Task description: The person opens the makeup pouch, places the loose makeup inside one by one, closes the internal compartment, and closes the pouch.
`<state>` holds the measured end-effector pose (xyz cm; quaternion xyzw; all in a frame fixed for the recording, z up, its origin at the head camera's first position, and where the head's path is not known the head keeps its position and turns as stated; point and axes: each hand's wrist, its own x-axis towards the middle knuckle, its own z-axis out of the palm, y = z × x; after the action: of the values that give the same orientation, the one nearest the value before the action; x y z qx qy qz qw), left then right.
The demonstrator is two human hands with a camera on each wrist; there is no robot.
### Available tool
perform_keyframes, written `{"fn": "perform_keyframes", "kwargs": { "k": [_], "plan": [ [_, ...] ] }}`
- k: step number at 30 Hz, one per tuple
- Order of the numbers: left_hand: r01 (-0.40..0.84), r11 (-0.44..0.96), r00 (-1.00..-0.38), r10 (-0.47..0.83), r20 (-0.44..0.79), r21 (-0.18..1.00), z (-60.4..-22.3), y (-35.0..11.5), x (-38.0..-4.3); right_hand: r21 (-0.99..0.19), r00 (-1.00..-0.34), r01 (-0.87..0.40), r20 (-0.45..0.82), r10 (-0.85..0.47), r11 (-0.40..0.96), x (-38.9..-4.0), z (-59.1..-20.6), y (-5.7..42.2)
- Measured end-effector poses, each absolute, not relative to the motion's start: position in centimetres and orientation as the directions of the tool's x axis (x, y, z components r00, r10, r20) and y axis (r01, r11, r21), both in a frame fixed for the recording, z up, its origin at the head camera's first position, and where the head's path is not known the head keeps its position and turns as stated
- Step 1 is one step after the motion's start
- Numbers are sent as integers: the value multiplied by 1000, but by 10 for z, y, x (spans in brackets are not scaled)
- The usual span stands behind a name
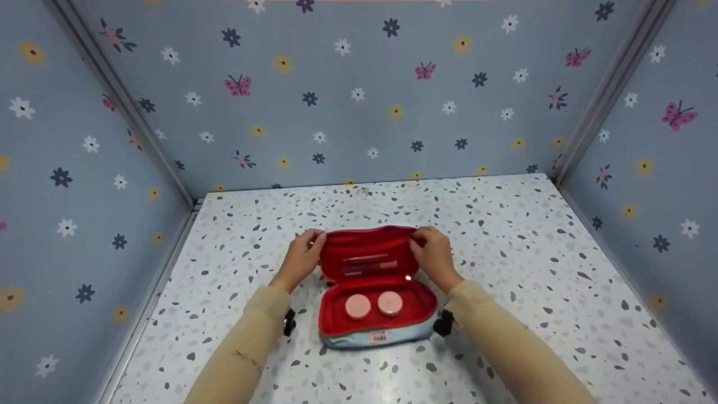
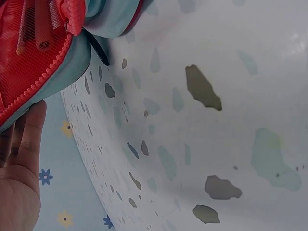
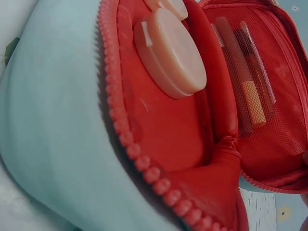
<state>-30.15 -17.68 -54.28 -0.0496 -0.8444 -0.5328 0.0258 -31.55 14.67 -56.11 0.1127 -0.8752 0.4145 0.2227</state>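
Note:
A light blue zip pouch [image 1: 359, 340] with a red lining lies unzipped, its lid [image 1: 367, 242] raised at the back. At the lid's left edge, my left hand [image 1: 297, 259] pinches the fabric; in the left wrist view its fingers [image 2: 32, 130] lie against the blue outside. My right hand [image 1: 435, 257] pinches the lid's opposite edge near the top corner. Two round pale pink cases [image 1: 358, 307] [image 1: 390, 303] sit side by side in the pouch's base. Several slim, pen-like sticks [image 3: 252, 98] show behind the red mesh pocket inside the lid.
The pouch stands on a white speckled table [image 1: 505, 241]. Blue panels with flowers and butterflies [image 1: 359, 123] close off the back and both sides, joined by grey metal posts [image 1: 614, 84]. A dark wrist device [image 1: 289, 322] sits by the left sleeve.

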Motion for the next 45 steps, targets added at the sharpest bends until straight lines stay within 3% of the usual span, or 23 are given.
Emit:
{"fn": "perform_keyframes", "kwargs": {
  "k": [13,24,36,45],
  "plan": [
    [90,415,-996,57,73,905,-541,-176,-301,-605,-842,-350,537,42,715,-315,-560,146],
    [91,423,-996,54,75,901,-542,-175,-301,-580,-879,-257,472,62,773,-312,-553,142],
    [96,414,-995,59,79,905,-543,-175,-301,-661,-916,-236,397,65,712,-311,-552,135],
    [100,409,-995,55,85,907,-545,-176,-300,-704,-895,-334,446,24,626,-311,-557,131]
  ]
}}
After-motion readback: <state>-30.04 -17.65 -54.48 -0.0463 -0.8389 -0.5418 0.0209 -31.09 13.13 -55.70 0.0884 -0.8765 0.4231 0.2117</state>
